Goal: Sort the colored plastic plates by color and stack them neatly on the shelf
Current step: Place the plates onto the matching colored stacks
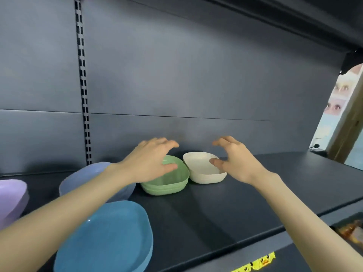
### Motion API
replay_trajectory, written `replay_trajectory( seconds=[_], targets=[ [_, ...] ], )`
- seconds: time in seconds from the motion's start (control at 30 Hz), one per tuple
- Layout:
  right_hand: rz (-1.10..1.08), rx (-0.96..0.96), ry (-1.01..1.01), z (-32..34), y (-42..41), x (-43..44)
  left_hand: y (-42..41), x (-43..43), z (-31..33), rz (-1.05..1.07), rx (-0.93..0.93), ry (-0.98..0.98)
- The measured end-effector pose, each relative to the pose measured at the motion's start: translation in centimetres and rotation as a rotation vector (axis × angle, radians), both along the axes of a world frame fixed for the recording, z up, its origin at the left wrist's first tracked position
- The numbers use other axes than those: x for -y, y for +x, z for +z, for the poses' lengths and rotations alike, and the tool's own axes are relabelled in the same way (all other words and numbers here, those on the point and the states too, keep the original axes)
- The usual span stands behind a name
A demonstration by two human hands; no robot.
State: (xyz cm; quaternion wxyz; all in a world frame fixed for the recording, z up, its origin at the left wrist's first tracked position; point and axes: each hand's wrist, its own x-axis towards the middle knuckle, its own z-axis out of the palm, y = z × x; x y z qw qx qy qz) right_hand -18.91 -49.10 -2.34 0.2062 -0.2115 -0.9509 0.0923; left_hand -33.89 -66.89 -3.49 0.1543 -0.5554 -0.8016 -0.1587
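Spread hands [151,163] above green [167,181], cream plates [204,169]

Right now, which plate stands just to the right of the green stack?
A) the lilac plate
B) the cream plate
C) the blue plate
B: the cream plate sits close beside the green stack, on its right side.

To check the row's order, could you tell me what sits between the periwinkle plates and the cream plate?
The green plates sit there, close beside the cream plate; the head view shows it.
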Motion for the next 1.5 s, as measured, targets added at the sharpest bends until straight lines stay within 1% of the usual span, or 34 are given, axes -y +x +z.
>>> replay_trajectory(
  seconds=[0.27, 0.37, 0.47, 0.6, 0.67, 0.8, 0.97, 1.1, 1.23, 1.33, 1.43, 1.5],
  targets=[
    [0.088, 0.053, -0.103, -3.5, -1.4, -8.2, 0.0, -7.7, -3.1, 0.018, 0.130, -0.108],
    [0.104, 0.062, -0.134, -5.1, -1.7, -10.2, 0.1, -9.4, -4.2, 0.029, 0.117, -0.183],
    [0.142, 0.071, -0.159, -6.4, -1.7, -12.2, 0.2, -11.2, -4.5, 0.046, 0.103, -0.219],
    [0.247, 0.101, -0.199, -7.4, -1.6, -14.5, 0.9, -13.1, -5.2, 0.099, 0.093, -0.308],
    [0.318, 0.109, -0.207, -7.6, -1.9, -15.6, 1.1, -13.8, -5.4, 0.133, 0.105, -0.312],
    [0.433, 0.139, -0.199, -8.0, -2.5, -17.4, 2.1, -14.5, -6.0, 0.195, 0.140, -0.262],
    [0.519, 0.099, -0.237, -8.5, -2.3, -18.7, 3.6, -14.6, -6.7, 0.293, 0.241, -0.156],
    [0.545, 0.067, -0.254, -8.6, -1.3, -19.4, 5.1, -15.0, -7.3, 0.334, 0.223, -0.098],
    [0.575, 0.063, -0.285, -8.7, 0.0, -20.0, 6.4, -15.3, -7.9, 0.320, 0.247, -0.028],
    [0.562, 0.030, -0.362, -9.1, 0.4, -20.2, 7.4, -15.5, -8.7, 0.311, 0.304, 0.127],
    [0.551, 0.014, -0.498, -9.6, 0.7, -20.1, 8.8, -15.9, -10.0, 0.378, 0.456, 0.356],
    [0.559, 0.020, -0.580, -9.8, 0.7, -19.8, 9.2, -16.1, -11.0, 0.385, 0.578, 0.469]
  ],
)
